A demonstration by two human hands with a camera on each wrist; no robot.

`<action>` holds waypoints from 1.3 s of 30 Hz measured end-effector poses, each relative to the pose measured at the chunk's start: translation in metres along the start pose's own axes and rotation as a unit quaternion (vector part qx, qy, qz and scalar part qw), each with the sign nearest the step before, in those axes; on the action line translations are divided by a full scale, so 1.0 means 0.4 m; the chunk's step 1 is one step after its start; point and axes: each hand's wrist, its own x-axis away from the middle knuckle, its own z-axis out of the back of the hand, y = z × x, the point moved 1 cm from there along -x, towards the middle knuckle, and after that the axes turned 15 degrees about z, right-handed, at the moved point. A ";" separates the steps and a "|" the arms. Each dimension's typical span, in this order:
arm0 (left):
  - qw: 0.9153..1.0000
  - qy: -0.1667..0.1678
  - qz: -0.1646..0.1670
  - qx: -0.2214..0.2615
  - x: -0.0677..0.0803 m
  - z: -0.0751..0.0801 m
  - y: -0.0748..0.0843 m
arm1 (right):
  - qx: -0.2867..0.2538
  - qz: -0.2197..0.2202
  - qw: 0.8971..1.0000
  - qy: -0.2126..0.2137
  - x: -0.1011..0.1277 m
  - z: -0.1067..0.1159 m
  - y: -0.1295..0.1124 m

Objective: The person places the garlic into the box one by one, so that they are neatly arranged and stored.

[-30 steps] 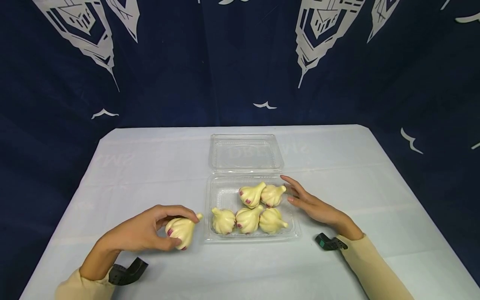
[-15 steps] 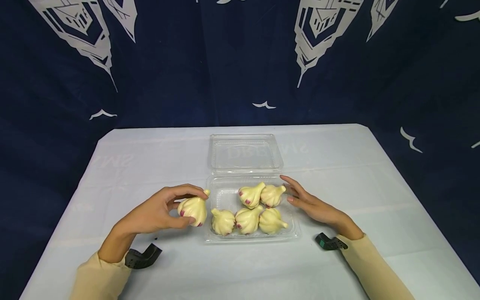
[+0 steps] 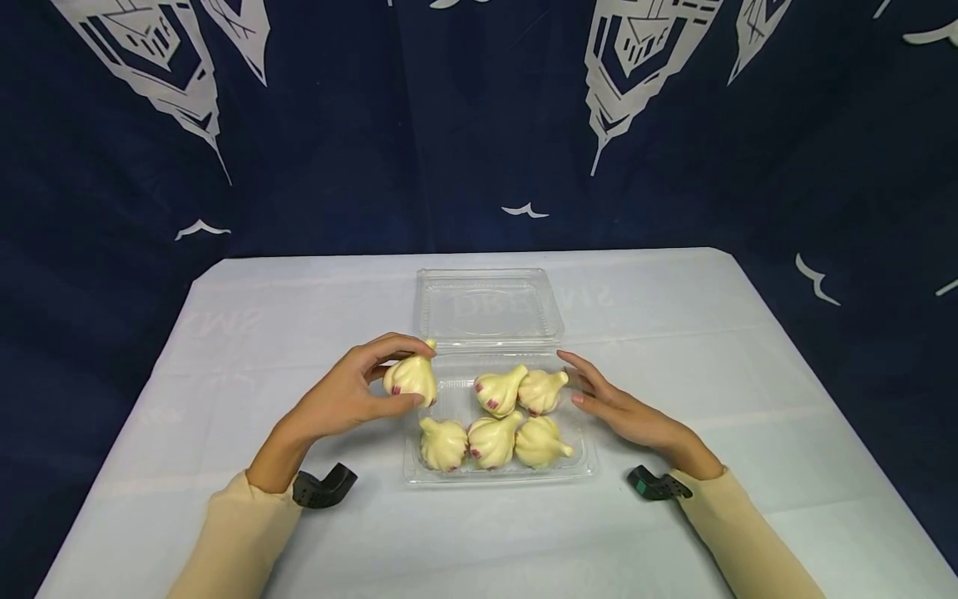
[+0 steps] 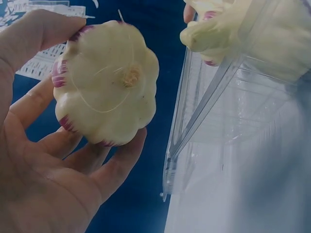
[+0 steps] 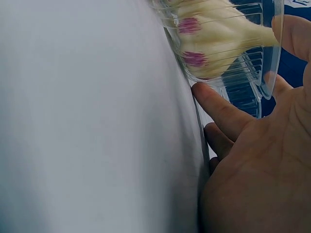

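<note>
My left hand [image 3: 346,398] holds a pale yellow garlic bulb [image 3: 410,381] with purple streaks between thumb and fingers, over the left edge of a clear plastic clamshell box [image 3: 500,479]. In the left wrist view, the root end of the held garlic bulb [image 4: 109,82] faces the camera, beside the box wall. Several more garlic bulbs [image 3: 491,441] lie in the box, three along the near side and two at the back right. My right hand [image 3: 636,414] is at the box's right side, fingers extended; in the right wrist view a fingertip [image 5: 200,90] is right at the lower wall.
The box's clear lid [image 3: 490,306] lies folded back on the far side. A white cloth covers the table [image 3: 674,316], and a dark blue patterned curtain [image 3: 464,125] hangs behind it. Black wrist cameras [image 3: 324,487] sit on both wrists.
My left hand has carried the garlic bulb right and away from me, from beside the box to over its left edge. My right hand has stayed at the box's right side.
</note>
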 end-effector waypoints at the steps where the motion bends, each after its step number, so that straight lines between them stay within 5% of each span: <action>1: 1.000 0.004 0.000 -0.001 -0.006 -0.002 -0.001 | 0.001 0.000 1.000 -0.001 0.000 0.000 0.001; 16: 1.000 0.030 0.005 -0.001 -0.064 -0.044 -0.010 | 0.006 0.003 1.000 -0.002 -0.001 0.002 0.005; 24: 0.999 0.034 0.014 -0.003 -0.053 -0.058 0.040 | 0.002 0.005 1.000 -0.003 0.002 0.000 0.002; 33: 0.998 0.037 0.025 -0.041 -0.044 -0.061 0.044 | 0.002 0.001 1.000 -0.003 0.002 0.000 0.005; 39: 0.998 0.042 0.012 -0.050 -0.070 -0.071 -0.021 | 0.006 0.007 1.000 -0.002 0.001 0.002 0.006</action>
